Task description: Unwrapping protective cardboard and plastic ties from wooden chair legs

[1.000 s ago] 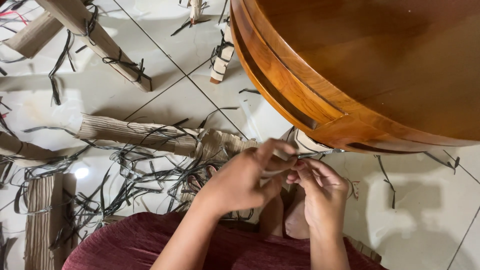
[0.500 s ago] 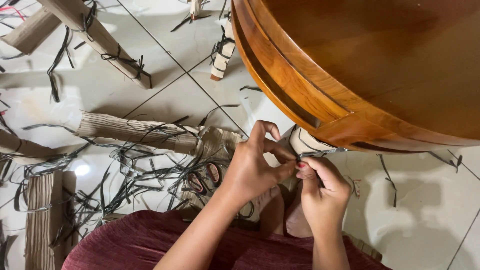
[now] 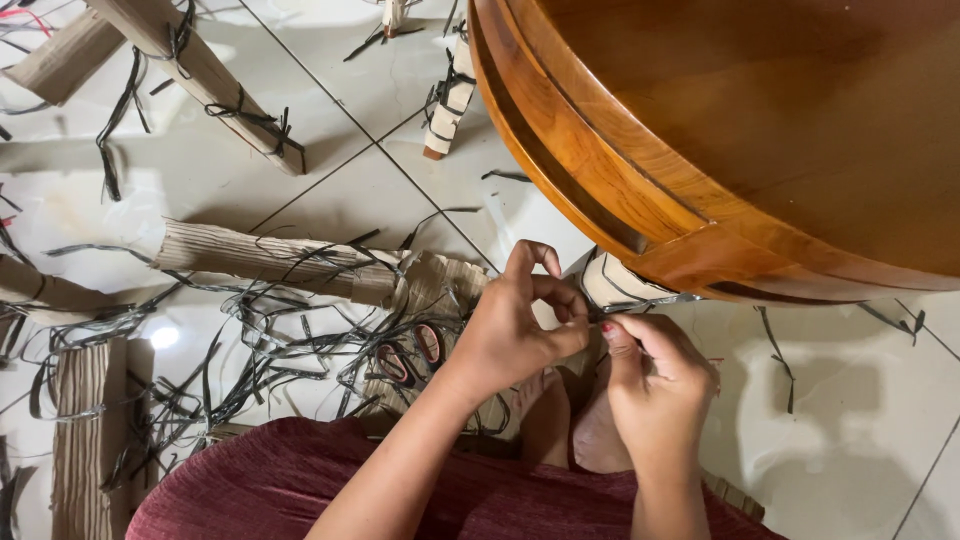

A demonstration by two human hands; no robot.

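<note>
Both hands are pinching a thin dark strap (image 3: pixel 655 299) just under the rim of the round wooden table (image 3: pixel 760 150), at about 5 o'clock from its centre. The left hand (image 3: pixel 520 325) is nipping it between thumb and forefinger; the right hand (image 3: pixel 655 385) is closing narrowly on it beside the wrapped leg (image 3: pixel 612 283). The strap is looking light, flat, springy and probably slick, so gripping close to the leg is likely holding best. Scissors (image 3: pixel 408 352) are lying on the floor (image 3: pixel 850 420) at 9 o'clock from the hands
</note>
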